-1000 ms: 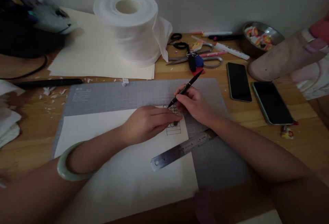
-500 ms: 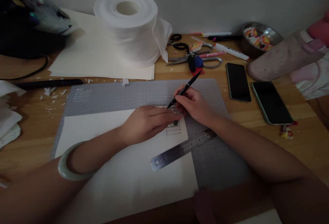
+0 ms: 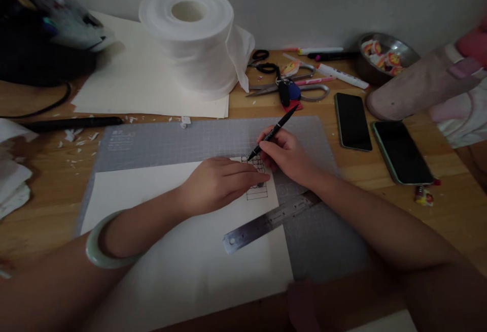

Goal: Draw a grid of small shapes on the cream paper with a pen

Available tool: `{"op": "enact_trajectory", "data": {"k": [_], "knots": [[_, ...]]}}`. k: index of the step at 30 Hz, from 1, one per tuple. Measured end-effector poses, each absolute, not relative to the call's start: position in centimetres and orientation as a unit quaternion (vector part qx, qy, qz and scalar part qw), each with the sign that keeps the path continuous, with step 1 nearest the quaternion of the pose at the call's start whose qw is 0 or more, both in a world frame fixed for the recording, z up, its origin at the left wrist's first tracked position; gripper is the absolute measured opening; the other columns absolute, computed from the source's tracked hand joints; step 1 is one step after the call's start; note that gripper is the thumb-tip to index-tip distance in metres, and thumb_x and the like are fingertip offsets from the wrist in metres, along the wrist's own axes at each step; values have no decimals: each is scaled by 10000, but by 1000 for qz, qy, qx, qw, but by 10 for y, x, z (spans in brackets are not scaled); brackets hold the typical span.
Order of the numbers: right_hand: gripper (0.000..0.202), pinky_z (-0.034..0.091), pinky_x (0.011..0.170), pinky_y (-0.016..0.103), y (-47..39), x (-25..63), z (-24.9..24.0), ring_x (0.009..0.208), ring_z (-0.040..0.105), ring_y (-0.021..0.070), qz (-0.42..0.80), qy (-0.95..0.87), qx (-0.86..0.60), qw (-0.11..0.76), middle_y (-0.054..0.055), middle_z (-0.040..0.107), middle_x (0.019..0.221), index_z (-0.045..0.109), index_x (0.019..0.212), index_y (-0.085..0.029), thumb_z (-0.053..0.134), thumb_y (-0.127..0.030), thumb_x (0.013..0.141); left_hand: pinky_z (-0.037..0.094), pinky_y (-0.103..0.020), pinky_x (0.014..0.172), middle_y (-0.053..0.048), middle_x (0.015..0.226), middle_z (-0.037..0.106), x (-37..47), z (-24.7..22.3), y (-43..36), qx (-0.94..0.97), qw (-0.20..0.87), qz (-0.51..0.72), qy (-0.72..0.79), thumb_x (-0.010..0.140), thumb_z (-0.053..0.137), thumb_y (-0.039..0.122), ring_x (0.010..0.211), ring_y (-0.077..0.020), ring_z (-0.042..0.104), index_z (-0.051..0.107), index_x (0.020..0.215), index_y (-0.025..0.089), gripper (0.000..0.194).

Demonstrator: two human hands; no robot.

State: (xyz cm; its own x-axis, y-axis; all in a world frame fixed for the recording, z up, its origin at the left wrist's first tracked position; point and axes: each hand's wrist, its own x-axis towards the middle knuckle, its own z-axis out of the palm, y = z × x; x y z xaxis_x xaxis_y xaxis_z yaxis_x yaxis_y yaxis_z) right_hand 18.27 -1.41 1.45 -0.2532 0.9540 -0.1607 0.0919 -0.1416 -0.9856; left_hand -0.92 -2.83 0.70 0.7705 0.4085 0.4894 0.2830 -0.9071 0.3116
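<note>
My right hand (image 3: 284, 157) is closed around a black pen (image 3: 277, 128), its tip down at a small black line drawing (image 3: 257, 193) near the paper's upper right corner. The drawing shows a gridded box with rounded shapes, partly covered by my fingers. Flat on the white paper (image 3: 182, 271) lies my left hand (image 3: 220, 182), fingers stretched out across part of the drawing. A metal ruler (image 3: 262, 226) rests slantwise below both hands, over the paper's right edge. Under the paper is a grey cutting mat (image 3: 213, 136).
Behind the mat stand a big tissue roll (image 3: 198, 58) on paper sheets, scissors (image 3: 314, 92) with keys, and markers (image 3: 342, 75). To the right are two phones (image 3: 352, 121), a metal bowl (image 3: 367, 68) of wrapped sweets and a bottle (image 3: 414, 86). Paper scraps (image 3: 72, 135) litter the left.
My left fingertips have shifted very slightly over the drawing. The pen, ruler and paper look unmoved.
</note>
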Motion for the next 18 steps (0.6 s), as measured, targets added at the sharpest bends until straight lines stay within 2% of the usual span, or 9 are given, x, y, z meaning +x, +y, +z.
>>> {"op": "enact_trajectory", "data": {"k": [18], "knots": [[72,354,378,173,-14,183,15,450,472,61,590,-534,-479,371,-66,508,557,490,800,-196,533,-252,788,466,-243,675,-16,991,704,-10,8,-29,938,106,281,171,949,414,183,835,-133,652,561,1135,205,238]]}}
